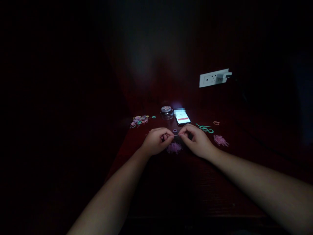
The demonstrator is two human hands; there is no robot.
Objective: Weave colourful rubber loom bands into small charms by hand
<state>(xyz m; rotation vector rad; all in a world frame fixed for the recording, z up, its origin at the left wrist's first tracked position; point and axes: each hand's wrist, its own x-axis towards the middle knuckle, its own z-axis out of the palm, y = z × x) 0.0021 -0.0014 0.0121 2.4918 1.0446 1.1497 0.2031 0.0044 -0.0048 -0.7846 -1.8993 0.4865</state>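
Note:
My left hand and my right hand face each other above the table, both pinched. A thin pale elastic band is stretched straight between their fingertips. Just beyond it lies a small purple ring-shaped band. Beneath the hands sits a pile of pink-purple elastic bands. Another pink pile is to the right of my right hand, near several green bands and an orange one. A mixed-colour heap of bands lies beyond my left hand.
At the back of the dark red table stands a round clear jar with a lid. Beside it is a phone with a lit screen. A white socket panel with a plug is on the wall. Surroundings are very dark.

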